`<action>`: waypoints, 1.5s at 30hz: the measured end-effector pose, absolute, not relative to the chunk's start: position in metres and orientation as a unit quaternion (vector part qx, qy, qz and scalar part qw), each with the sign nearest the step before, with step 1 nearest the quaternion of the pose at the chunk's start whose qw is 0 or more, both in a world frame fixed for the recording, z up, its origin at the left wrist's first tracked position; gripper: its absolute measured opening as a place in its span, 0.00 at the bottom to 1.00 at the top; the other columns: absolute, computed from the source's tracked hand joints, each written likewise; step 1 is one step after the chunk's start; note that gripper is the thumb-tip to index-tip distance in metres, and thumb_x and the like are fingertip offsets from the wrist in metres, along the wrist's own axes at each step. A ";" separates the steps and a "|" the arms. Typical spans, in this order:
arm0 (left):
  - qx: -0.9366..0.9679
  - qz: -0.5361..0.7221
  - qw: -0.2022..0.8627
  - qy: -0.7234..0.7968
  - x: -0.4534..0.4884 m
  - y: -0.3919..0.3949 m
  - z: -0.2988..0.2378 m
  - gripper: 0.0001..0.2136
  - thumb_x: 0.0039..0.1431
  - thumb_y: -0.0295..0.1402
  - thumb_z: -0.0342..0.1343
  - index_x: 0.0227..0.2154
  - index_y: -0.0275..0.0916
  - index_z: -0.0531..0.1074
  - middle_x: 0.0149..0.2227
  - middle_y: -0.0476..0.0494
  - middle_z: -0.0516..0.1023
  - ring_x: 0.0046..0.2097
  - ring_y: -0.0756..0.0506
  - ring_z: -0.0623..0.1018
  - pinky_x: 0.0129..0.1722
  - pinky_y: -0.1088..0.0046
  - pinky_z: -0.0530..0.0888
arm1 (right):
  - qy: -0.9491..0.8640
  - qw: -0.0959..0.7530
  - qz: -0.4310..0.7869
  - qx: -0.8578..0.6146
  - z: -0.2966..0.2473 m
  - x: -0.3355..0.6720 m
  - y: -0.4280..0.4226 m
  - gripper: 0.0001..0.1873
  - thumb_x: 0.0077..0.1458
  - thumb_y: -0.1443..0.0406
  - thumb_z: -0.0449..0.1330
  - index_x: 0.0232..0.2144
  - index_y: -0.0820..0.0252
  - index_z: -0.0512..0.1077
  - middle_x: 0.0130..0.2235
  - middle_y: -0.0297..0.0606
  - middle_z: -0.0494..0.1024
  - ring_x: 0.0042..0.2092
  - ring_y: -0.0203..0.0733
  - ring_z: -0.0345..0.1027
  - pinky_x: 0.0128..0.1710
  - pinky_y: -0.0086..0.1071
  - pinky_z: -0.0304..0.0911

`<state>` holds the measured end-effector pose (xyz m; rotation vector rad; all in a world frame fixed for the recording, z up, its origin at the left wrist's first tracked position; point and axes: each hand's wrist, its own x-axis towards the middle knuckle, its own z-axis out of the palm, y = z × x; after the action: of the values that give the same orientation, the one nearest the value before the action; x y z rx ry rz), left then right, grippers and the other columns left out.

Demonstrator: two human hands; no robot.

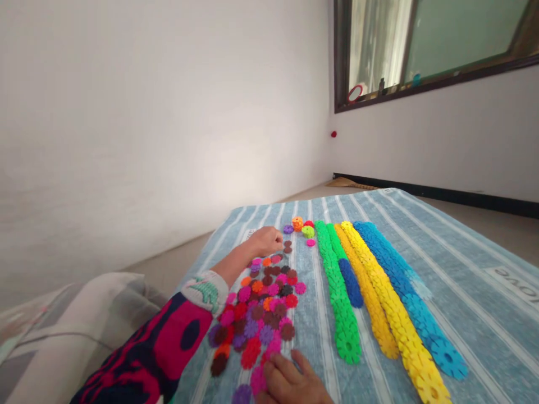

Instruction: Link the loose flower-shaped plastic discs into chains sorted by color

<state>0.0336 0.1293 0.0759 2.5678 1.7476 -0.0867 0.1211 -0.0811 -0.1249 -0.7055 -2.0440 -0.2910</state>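
Observation:
My left hand reaches far across the striped blue cloth, fingers curled at the far end of a loose pile of snowflake discs, next to some brown discs. What its fingertips hold is hidden. My right hand rests at the near edge of the pile, fingers bent and pressed down on pink and purple discs. To the right lie long chains of joined discs: green, dark blue, orange-yellow, yellow and blue.
A few single discs, purple, orange and lime, lie beyond the pile. A white wall runs along the left. A dark-framed window is at the upper right. Pale bedding lies at the lower left.

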 end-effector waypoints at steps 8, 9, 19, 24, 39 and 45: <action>0.797 0.012 0.123 0.591 -0.031 0.033 0.052 0.08 0.48 0.32 0.52 0.26 0.38 0.77 0.25 0.51 0.75 0.30 0.50 0.72 0.30 0.78 0.63 | -0.895 0.362 -0.076 -0.249 -0.103 0.158 -0.090 0.20 0.57 0.50 0.59 0.44 0.57 0.70 0.45 0.42 0.77 0.48 0.51 0.69 0.45 0.44 0.69; 0.791 0.023 0.135 0.596 -0.036 0.025 0.049 0.08 0.48 0.32 0.53 0.27 0.37 0.77 0.26 0.51 0.75 0.30 0.50 0.72 0.30 0.78 0.63 | -0.902 0.345 -0.066 -0.252 -0.100 0.159 -0.091 0.20 0.57 0.50 0.59 0.45 0.57 0.70 0.46 0.42 0.77 0.49 0.52 0.69 0.45 0.45 0.69; 0.792 0.094 0.134 0.589 -0.033 -0.001 0.026 0.06 0.47 0.33 0.56 0.26 0.38 0.75 0.30 0.49 0.72 0.31 0.49 0.70 0.31 0.76 0.64 | -0.928 0.253 0.034 -0.272 -0.092 0.169 -0.095 0.21 0.57 0.51 0.61 0.49 0.53 0.69 0.54 0.43 0.74 0.55 0.55 0.66 0.53 0.50 0.64; 0.811 0.071 0.117 0.569 -0.023 0.003 0.017 0.04 0.46 0.33 0.58 0.25 0.39 0.73 0.28 0.50 0.71 0.33 0.47 0.71 0.33 0.75 0.63 | -0.925 0.247 0.056 -0.283 -0.094 0.172 -0.095 0.22 0.58 0.51 0.59 0.51 0.53 0.69 0.57 0.44 0.71 0.57 0.56 0.64 0.54 0.51 0.63; 0.836 0.128 0.068 0.529 -0.009 0.001 -0.003 0.05 0.53 0.31 0.55 0.31 0.40 0.75 0.36 0.46 0.76 0.40 0.45 0.74 0.42 0.72 0.68 | -0.926 0.223 0.079 -0.293 -0.088 0.173 -0.095 0.23 0.59 0.50 0.59 0.52 0.53 0.69 0.58 0.45 0.70 0.59 0.57 0.62 0.55 0.53 0.61; 0.874 0.121 0.037 0.470 0.011 0.001 -0.005 0.05 0.54 0.30 0.56 0.33 0.38 0.75 0.41 0.43 0.77 0.46 0.43 0.73 0.51 0.67 0.67 | -0.924 0.229 0.087 -0.292 -0.093 0.173 -0.094 0.23 0.59 0.49 0.58 0.51 0.53 0.69 0.58 0.44 0.70 0.59 0.56 0.62 0.55 0.53 0.60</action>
<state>0.0105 0.0007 -0.0046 2.6824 1.4425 0.3704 0.1730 -0.0938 -0.0931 -0.8044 -2.5439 0.2391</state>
